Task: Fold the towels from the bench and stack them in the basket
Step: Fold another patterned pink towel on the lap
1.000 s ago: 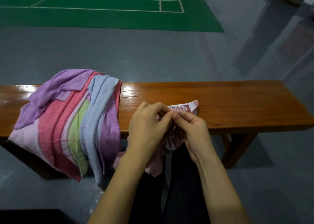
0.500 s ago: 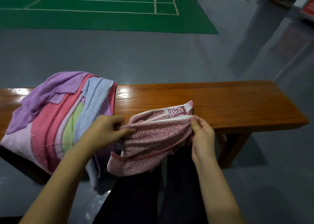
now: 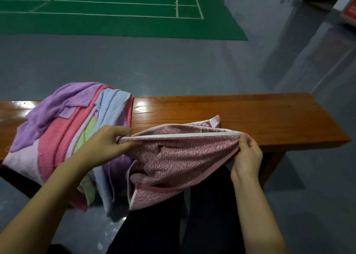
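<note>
Left hand (image 3: 107,145) and right hand (image 3: 247,153) each pinch a top corner of the pink towel (image 3: 181,161), stretched over near tabletop (image 3: 250,114) edge. Soft, light, floppy; hold by hemmed corners.

We see a glossy brown wooden bench (image 3: 250,114) standing on a grey floor (image 3: 154,68). On its left part lies a pile of towels (image 3: 63,130), purple, pink, green and blue, hanging over the near edge. A patterned pink towel (image 3: 179,157) touches the bench at its far corner.
</note>
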`<action>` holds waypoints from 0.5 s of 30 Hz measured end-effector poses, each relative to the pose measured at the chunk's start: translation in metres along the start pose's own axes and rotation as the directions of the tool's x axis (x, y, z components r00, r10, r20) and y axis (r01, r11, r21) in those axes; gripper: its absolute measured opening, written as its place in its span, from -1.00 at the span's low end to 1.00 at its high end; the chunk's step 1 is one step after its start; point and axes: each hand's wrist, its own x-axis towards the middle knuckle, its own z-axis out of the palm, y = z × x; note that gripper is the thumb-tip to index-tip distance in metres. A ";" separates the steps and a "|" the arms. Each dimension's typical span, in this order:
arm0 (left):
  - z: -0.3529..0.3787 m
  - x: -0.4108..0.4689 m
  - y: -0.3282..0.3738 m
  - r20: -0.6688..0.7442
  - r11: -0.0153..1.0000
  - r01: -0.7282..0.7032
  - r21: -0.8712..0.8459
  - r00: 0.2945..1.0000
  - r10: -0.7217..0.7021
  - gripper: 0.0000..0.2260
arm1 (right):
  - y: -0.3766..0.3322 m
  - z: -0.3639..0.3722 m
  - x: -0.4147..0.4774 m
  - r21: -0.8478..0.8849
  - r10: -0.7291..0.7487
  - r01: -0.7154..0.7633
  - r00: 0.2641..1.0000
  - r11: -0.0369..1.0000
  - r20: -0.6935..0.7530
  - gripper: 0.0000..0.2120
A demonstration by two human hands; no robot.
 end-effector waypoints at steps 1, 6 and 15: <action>-0.001 -0.002 -0.001 0.007 0.997 0.027 -0.073 1.000 -0.026 -0.51 | 0.000 -0.001 0.001 0.007 0.003 -0.003 1.000 1.000 -0.001 -0.83; -0.018 -0.006 -0.006 0.077 0.967 -0.133 0.216 0.990 0.119 -0.52 | 0.005 -0.002 0.004 -0.006 -0.013 0.013 1.000 1.000 0.003 -0.85; -0.037 -0.005 0.005 -0.050 0.855 -0.136 0.501 0.981 0.186 -0.82 | 0.004 -0.004 0.003 -0.039 -0.016 0.015 1.000 0.999 -0.010 -0.86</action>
